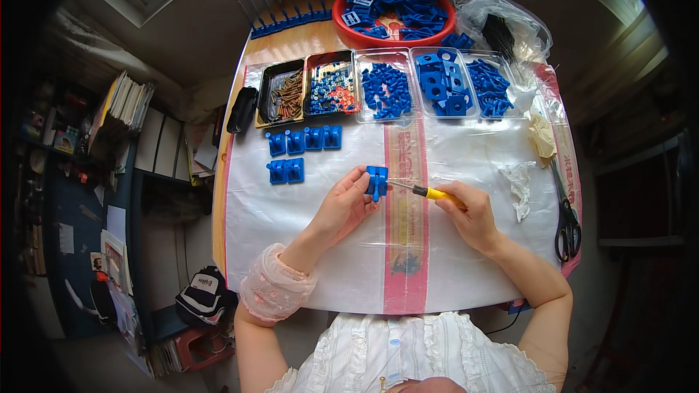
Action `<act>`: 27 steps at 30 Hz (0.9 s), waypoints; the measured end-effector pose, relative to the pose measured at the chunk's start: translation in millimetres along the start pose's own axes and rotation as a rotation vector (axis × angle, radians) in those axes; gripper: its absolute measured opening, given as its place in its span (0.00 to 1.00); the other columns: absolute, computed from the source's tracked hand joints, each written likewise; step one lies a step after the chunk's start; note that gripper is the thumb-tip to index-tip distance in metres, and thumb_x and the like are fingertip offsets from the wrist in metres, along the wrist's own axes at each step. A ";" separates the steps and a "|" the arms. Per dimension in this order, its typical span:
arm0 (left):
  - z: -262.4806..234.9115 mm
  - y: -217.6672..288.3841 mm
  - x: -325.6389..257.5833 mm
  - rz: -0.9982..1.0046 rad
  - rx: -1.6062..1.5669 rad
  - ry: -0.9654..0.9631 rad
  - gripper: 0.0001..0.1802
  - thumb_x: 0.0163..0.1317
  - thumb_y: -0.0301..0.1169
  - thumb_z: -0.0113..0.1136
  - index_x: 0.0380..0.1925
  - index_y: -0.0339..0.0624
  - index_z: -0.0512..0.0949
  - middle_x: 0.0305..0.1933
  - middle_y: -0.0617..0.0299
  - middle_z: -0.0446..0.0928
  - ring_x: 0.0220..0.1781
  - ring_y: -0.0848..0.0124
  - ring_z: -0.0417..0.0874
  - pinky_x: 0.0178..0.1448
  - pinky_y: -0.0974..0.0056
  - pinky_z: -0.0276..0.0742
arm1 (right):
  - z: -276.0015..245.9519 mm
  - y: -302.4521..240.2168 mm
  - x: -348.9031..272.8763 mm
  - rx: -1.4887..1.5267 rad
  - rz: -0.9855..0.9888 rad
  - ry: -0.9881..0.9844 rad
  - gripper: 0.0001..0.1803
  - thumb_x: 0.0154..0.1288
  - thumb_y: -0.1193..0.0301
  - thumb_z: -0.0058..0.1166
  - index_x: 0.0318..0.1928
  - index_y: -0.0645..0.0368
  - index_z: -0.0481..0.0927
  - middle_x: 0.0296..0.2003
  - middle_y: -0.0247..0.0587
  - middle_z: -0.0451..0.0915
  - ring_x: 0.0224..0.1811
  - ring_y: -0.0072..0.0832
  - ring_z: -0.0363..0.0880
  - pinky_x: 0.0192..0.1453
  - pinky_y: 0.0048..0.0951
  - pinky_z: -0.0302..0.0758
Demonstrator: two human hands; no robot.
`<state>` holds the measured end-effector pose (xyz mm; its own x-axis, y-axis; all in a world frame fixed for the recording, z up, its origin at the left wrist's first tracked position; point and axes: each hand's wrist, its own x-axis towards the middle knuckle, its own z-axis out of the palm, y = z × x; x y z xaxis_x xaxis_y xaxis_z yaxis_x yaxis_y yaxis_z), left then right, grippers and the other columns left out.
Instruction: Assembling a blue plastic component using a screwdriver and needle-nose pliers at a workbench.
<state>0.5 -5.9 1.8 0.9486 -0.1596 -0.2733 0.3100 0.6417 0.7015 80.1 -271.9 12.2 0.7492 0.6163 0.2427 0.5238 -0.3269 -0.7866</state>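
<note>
Near the middle of the table, my left hand [344, 204] is closed on a small blue plastic part [376, 181], a squarish plate with a stem pointing toward me. My right hand [470, 212] grips a screwdriver [439, 194] with a yellow and black handle. Its thin metal shaft points left, and the tip reaches the right side of the blue part; whether it sits in a screw is too small to tell. Beyond my left hand lie two rows of similar blue assembled parts [303, 140].
Across the far side stand trays of brass-coloured screws [287, 94], small nuts [332, 89] and blue pieces [386, 89]. Behind them are a red basin [341, 29] of blue parts and a rack of upright rods [287, 23]. Black scissors [568, 229] and crumpled paper [518, 188] lie right.
</note>
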 end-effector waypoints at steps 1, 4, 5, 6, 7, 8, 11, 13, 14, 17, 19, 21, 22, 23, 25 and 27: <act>0.5 0.0 0.1 0.000 0.006 0.003 0.17 0.81 0.40 0.46 0.61 0.45 0.69 0.53 0.62 0.80 0.49 0.81 0.78 0.51 0.73 0.75 | -0.6 1.5 -0.9 -0.022 0.012 -0.017 0.09 0.64 0.75 0.65 0.44 0.63 0.84 0.36 0.46 0.84 0.32 0.36 0.84 0.34 0.31 0.77; 0.9 -0.6 -0.1 -0.003 0.016 0.009 0.17 0.81 0.40 0.46 0.61 0.45 0.69 0.53 0.62 0.80 0.49 0.81 0.78 0.51 0.73 0.75 | -2.0 4.0 -2.6 -0.046 0.047 -0.072 0.12 0.65 0.73 0.65 0.47 0.62 0.82 0.37 0.48 0.84 0.33 0.37 0.85 0.35 0.32 0.78; 0.5 -0.7 -0.2 -0.006 0.014 0.009 0.17 0.81 0.40 0.46 0.61 0.45 0.69 0.53 0.62 0.80 0.49 0.81 0.78 0.51 0.73 0.75 | -1.9 2.7 -2.0 -0.021 0.023 -0.051 0.13 0.64 0.73 0.65 0.48 0.62 0.81 0.37 0.48 0.84 0.34 0.37 0.85 0.36 0.33 0.78; 0.1 -0.8 -0.2 -0.007 0.012 0.010 0.17 0.81 0.40 0.46 0.61 0.45 0.69 0.53 0.61 0.80 0.49 0.81 0.78 0.51 0.73 0.75 | -1.6 -0.1 -0.8 0.005 -0.001 -0.030 0.14 0.64 0.74 0.66 0.48 0.62 0.80 0.37 0.48 0.83 0.34 0.37 0.85 0.36 0.33 0.78; -0.8 -1.2 -0.3 -0.007 -0.002 0.008 0.16 0.81 0.40 0.46 0.61 0.45 0.69 0.53 0.61 0.80 0.48 0.81 0.78 0.51 0.73 0.75 | -0.7 -2.1 0.2 0.030 -0.025 -0.010 0.15 0.63 0.74 0.67 0.49 0.62 0.79 0.37 0.47 0.83 0.35 0.37 0.85 0.37 0.34 0.78; -1.6 -1.6 -0.2 -0.005 -0.016 0.006 0.16 0.81 0.40 0.46 0.61 0.45 0.69 0.53 0.61 0.80 0.48 0.81 0.78 0.51 0.74 0.75 | 1.3 -2.6 0.5 0.024 -0.048 0.016 0.16 0.62 0.75 0.67 0.49 0.62 0.78 0.37 0.47 0.82 0.35 0.37 0.84 0.37 0.34 0.78; -1.0 -1.1 0.3 -0.002 -0.042 0.012 0.16 0.81 0.39 0.45 0.60 0.44 0.70 0.52 0.60 0.81 0.47 0.81 0.79 0.50 0.74 0.76 | 8.3 3.7 -0.8 0.038 -0.085 0.072 0.18 0.60 0.78 0.69 0.47 0.62 0.75 0.36 0.45 0.79 0.35 0.36 0.82 0.36 0.33 0.76; 0.1 -0.4 0.5 -0.002 -0.051 0.011 0.15 0.81 0.38 0.45 0.60 0.44 0.70 0.52 0.60 0.81 0.46 0.82 0.79 0.49 0.74 0.77 | 10.4 13.5 -3.3 0.096 -0.070 0.083 0.18 0.58 0.79 0.69 0.46 0.62 0.74 0.35 0.44 0.77 0.34 0.35 0.81 0.35 0.32 0.76; 0.0 -0.1 0.2 -0.002 -0.053 0.010 0.15 0.81 0.38 0.45 0.60 0.44 0.70 0.52 0.60 0.81 0.46 0.82 0.79 0.49 0.74 0.77 | 9.4 11.3 -2.4 0.098 -0.076 0.077 0.18 0.58 0.79 0.70 0.45 0.62 0.74 0.35 0.43 0.77 0.33 0.34 0.80 0.35 0.32 0.76; -1.2 -0.1 0.1 0.003 -0.059 0.013 0.15 0.81 0.38 0.45 0.59 0.44 0.70 0.52 0.60 0.81 0.45 0.82 0.79 0.49 0.75 0.78 | 3.3 2.6 -0.1 0.090 -0.070 0.053 0.15 0.59 0.79 0.69 0.43 0.64 0.77 0.33 0.43 0.77 0.31 0.33 0.80 0.34 0.31 0.75; -1.9 -0.2 0.7 0.006 -0.057 0.016 0.14 0.81 0.38 0.45 0.58 0.44 0.70 0.51 0.59 0.81 0.45 0.82 0.79 0.49 0.75 0.78 | 1.2 1.8 -0.2 0.067 -0.038 0.024 0.12 0.61 0.78 0.68 0.43 0.65 0.80 0.33 0.43 0.79 0.31 0.32 0.81 0.34 0.31 0.75; -2.7 -0.5 1.3 0.008 -0.050 0.013 0.14 0.81 0.38 0.45 0.58 0.44 0.70 0.51 0.59 0.81 0.45 0.83 0.79 0.49 0.75 0.78 | 2.0 1.4 0.6 0.084 -0.007 0.044 0.10 0.63 0.77 0.66 0.44 0.66 0.82 0.33 0.44 0.82 0.31 0.33 0.82 0.34 0.31 0.76; -2.1 -0.5 1.2 0.007 -0.051 0.016 0.14 0.81 0.38 0.45 0.58 0.44 0.70 0.51 0.59 0.81 0.45 0.83 0.79 0.49 0.75 0.78 | 2.2 1.3 0.8 0.092 0.008 0.054 0.10 0.64 0.77 0.66 0.44 0.66 0.83 0.33 0.45 0.83 0.30 0.34 0.83 0.34 0.31 0.76; -1.1 -0.3 0.9 0.006 -0.053 0.019 0.14 0.81 0.38 0.45 0.58 0.44 0.70 0.51 0.59 0.81 0.44 0.83 0.79 0.49 0.75 0.78 | 1.3 1.1 0.4 0.053 0.003 0.027 0.10 0.64 0.76 0.65 0.45 0.66 0.83 0.33 0.46 0.83 0.31 0.35 0.84 0.34 0.31 0.76; -0.7 0.0 0.8 0.006 -0.055 0.018 0.14 0.81 0.38 0.45 0.58 0.45 0.70 0.51 0.59 0.81 0.44 0.83 0.79 0.49 0.75 0.78 | -1.5 1.0 -1.2 -0.024 -0.008 -0.028 0.11 0.66 0.74 0.64 0.47 0.65 0.83 0.33 0.47 0.85 0.31 0.37 0.85 0.34 0.32 0.77; -0.8 0.1 0.6 0.006 -0.056 0.009 0.14 0.81 0.38 0.46 0.58 0.45 0.70 0.51 0.59 0.81 0.44 0.82 0.79 0.49 0.75 0.78 | -2.6 2.5 -2.0 -0.025 0.019 -0.062 0.13 0.64 0.74 0.66 0.48 0.64 0.82 0.32 0.48 0.84 0.31 0.39 0.85 0.35 0.32 0.78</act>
<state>1.1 -5.3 1.2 0.9498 -0.1487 -0.2754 0.3000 0.6834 0.6656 81.0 -275.8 11.3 0.7331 0.6527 0.1913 0.5199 -0.3564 -0.7764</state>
